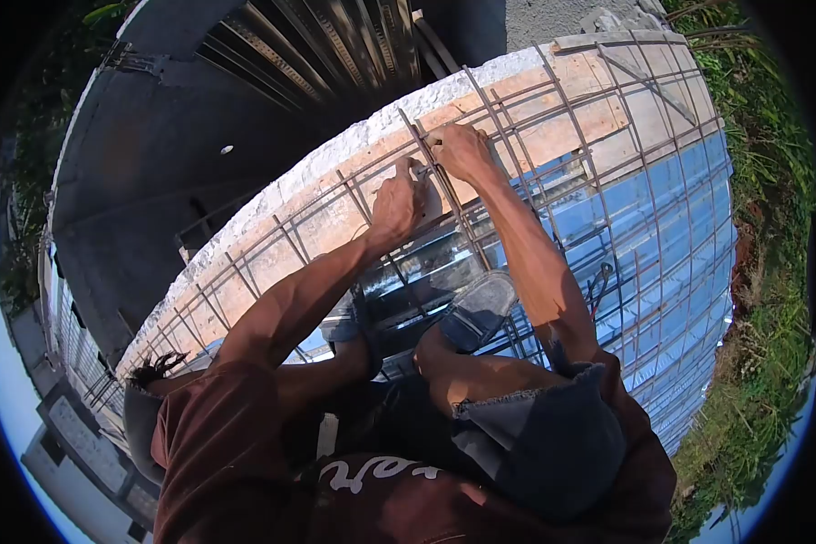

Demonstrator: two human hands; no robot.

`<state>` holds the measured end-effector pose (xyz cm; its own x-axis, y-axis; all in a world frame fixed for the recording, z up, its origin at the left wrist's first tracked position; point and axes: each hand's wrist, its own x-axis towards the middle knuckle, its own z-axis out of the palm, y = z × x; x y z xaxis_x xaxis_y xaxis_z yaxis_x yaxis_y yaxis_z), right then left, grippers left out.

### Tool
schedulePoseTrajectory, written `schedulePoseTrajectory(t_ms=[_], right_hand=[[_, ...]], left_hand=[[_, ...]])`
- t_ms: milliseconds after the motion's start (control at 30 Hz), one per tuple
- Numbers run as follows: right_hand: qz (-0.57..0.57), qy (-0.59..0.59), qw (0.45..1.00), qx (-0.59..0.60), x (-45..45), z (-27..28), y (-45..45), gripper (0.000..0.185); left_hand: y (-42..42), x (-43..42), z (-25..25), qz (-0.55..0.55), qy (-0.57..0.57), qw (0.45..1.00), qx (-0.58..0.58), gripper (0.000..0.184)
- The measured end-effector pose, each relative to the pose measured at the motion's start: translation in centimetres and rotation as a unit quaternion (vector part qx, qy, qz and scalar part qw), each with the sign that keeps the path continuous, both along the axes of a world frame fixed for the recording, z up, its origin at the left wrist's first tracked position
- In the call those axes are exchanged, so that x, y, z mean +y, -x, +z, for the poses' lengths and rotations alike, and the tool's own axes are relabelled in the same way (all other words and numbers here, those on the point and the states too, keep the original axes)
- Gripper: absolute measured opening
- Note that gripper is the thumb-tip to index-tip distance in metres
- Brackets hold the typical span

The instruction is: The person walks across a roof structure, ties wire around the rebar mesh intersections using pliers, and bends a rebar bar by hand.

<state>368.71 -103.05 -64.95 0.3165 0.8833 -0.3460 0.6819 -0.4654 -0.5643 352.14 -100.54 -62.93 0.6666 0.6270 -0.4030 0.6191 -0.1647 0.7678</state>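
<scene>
A grid of thin rusty rebar (567, 102) lies over boards and metal decking. My right hand (462, 152) is closed at a bar crossing near the wall edge, its curled fingertips against the rebar. Just to its left, my left hand (399, 201) is closed, thumb and index finger pinched beside the same bar. Whatever lies in the left pinch is too small to make out. A pale wooden board (322, 218) runs beneath the bars under my hands.
Blue, shiny corrugated decking (671, 213) spreads to the right. My sandalled foot (480, 308) rests on the grid. Beyond the rough white concrete edge (335, 143) is a deep drop with stacked metal sections (335, 45). Grass (771, 181) borders the right side.
</scene>
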Motion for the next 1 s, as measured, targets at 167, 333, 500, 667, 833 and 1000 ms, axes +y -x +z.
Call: schedulePoseTrajectory(t_ms=[167, 333, 500, 667, 833, 1000], right_hand=[[0.014, 0.006, 1.000, 0.022, -0.1, 1.1, 0.9, 0.016], [-0.082, -0.010, 0.990, -0.112, -0.1, -0.3, 1.5, 0.014], [-0.134, -0.050, 0.985, -0.094, -0.1, 0.4, 2.6, 0.009], [-0.123, -0.070, 0.985, -0.095, -0.4, -1.1, 2.8, 0.015], [-0.133, -0.138, 0.969, -0.155, -1.1, -2.6, 3.2, 0.012], [-0.118, -0.111, 0.979, -0.120, -0.8, 0.3, 2.8, 0.010]], left_hand=[[1.2, 0.0, -1.3, -0.040, -0.046, 0.998, 0.035, 0.033], [-0.2, 0.5, -0.3, 0.020, 0.118, 0.993, -0.015, 0.040], [-0.4, -0.6, 0.5, -0.003, 0.028, 1.000, -0.006, 0.029], [0.2, -0.2, -1.4, 0.023, -0.007, 1.000, -0.018, 0.031], [-0.2, 0.7, -2.0, 0.048, 0.092, 0.995, 0.005, 0.034], [-0.6, 0.3, -1.2, 0.038, 0.016, 0.999, 0.016, 0.042]])
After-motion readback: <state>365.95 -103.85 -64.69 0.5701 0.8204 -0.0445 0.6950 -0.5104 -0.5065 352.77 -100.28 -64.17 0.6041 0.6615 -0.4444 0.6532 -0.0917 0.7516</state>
